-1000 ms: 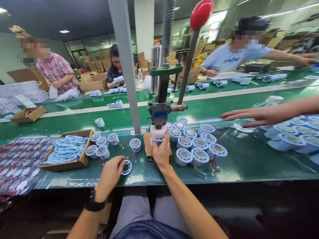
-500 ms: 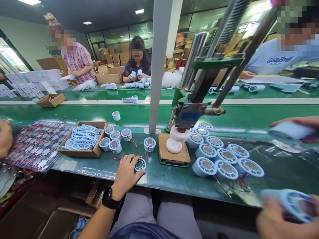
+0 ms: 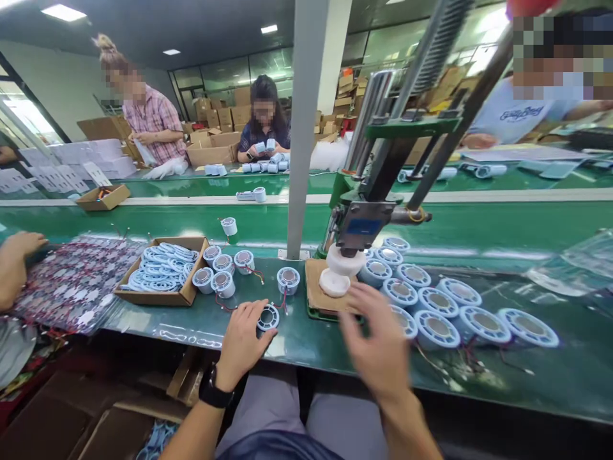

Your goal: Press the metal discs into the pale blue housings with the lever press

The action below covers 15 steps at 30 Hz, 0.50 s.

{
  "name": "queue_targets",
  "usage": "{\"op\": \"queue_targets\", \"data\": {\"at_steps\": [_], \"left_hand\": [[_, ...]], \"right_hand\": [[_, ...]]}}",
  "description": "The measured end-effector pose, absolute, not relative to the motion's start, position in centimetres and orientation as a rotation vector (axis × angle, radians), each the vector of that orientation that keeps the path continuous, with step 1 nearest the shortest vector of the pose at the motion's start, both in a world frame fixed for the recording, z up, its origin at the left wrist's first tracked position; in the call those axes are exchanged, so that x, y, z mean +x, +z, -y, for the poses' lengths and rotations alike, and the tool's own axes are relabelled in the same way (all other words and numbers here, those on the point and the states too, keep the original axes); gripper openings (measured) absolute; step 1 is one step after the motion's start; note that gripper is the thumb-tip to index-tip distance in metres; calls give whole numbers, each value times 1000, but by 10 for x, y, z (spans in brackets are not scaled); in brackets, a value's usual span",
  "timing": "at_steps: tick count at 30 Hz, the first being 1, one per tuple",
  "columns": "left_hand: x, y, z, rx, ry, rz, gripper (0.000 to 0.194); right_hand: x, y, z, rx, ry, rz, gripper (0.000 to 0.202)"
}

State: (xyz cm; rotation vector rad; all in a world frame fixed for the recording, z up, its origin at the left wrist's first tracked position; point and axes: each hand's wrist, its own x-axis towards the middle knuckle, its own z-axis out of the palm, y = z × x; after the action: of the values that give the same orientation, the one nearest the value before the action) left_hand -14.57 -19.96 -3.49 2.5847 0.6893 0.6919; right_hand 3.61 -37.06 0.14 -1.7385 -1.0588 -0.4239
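My left hand, with a black watch on its wrist, is closed round the side of a light blue ring at the table's front edge. My right hand is blurred, its fingers apart and holding nothing, just in front of the press. Under the press head, a white round holder sits on a cardboard-covered base. A blue round unit with red wires stands behind the ring. Right of the press is a group of several blue round units.
An open box of blue rings and several units stand at the left, beyond them wired boards. A grey post rises behind the table. The press overhangs it. Several people work around; another person's hand is far left.
My right hand has come left from the far right, where it held a blue unit. That unit now stands at the group's right end. The other person's hands at the right edge are gone.
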Motion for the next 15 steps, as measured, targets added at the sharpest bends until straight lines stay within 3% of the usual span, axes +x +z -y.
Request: {"op": "queue_targets", "data": {"at_steps": [5,9,15], "left_hand": [[-154,-40,187,2197,919,-858,51],[-162,-35,191,1932,964,-856,59],[-147,-3,228,2364,674,-482,71]], "right_hand": [[15,-7,259,-1897,-89,1245,41],[-2,-31,287,-1808,-22,1374,43],[-27,-58,338,-1620,58,1200,66]]}}
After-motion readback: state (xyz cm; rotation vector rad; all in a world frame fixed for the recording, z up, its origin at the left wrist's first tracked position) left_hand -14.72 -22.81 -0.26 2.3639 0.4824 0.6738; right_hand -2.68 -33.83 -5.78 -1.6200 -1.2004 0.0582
